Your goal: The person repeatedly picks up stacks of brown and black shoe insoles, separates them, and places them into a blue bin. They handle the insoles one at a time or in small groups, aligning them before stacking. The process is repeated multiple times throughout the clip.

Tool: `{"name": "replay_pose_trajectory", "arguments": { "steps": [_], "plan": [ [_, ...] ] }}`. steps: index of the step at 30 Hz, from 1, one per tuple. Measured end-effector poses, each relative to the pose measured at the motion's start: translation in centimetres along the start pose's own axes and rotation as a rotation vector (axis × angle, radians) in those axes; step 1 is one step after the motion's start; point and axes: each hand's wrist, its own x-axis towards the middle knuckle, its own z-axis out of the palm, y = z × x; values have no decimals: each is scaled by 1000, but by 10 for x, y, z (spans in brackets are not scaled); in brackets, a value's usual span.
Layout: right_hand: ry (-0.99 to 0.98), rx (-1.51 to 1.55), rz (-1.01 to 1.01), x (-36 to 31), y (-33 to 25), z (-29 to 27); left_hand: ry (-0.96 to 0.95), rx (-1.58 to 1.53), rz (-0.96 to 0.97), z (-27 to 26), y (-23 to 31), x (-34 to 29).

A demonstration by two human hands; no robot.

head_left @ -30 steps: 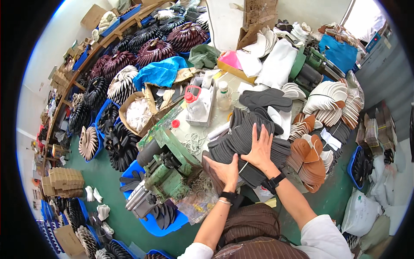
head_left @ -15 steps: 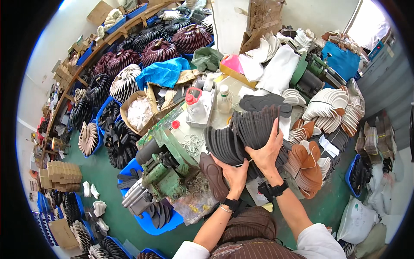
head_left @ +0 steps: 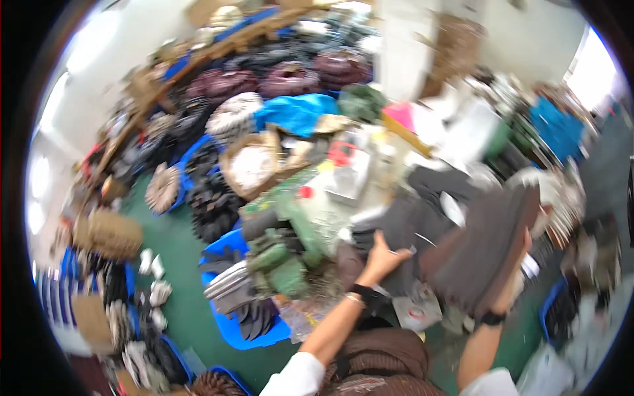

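My right hand (head_left: pixel 517 280) grips a thick stack of dark grey-brown insoles (head_left: pixel 479 254), raised at the right of the bench and tilted; most of its fingers are hidden behind the stack. My left hand (head_left: pixel 384 259) has its thumb and a finger apart, at the near edge of a heap of dark grey insoles (head_left: pixel 399 224) on the bench. Motion blur hides whether it touches them. Close to its left, a brown insole (head_left: pixel 349 264) lies partly covered. A green machine (head_left: pixel 284 264) stands left of my left forearm.
A blue basin (head_left: pixel 247 342) with dark pieces sits below the machine. A light box with a red-handled bottle (head_left: pixel 342 153) and a carton of white pieces (head_left: pixel 231 162) stand farther back. Pale insole stacks (head_left: pixel 561 204) lie at the right, and a blue tub (head_left: pixel 553 310) is below them.
The view has shifted and blurred. My right hand has moved right and down with a stack of insoles. My left hand has let go of the stack that both hands held.
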Motion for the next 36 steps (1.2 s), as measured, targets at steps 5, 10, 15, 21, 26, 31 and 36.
{"name": "replay_pose_trajectory", "arguments": {
  "steps": [5, 10, 15, 21, 26, 31, 36],
  "plan": [
    [-194, -153, 153, -60, 33, 21, 313, 140, 435, -5, 9, -45],
    [-540, -264, 346, -140, 70, 86, -199, -595, 375, -99, 35, -152],
    [-880, -326, 498, -220, 89, 123, 305, -485, 451, -172, -1, -217],
    [-1109, -713, 239, -338, 118, 159, 754, -317, 322, -231, -71, -287],
    [-1599, -483, 396, -417, 111, 191, 838, -452, 329, -285, -121, -335],
    [-1538, -526, 355, -466, 119, 187, 780, -899, 324, -301, -148, -364],
    [-1319, -481, 580, -486, 144, 167, 874, -615, 233, -300, -180, -367]
  ]
}}
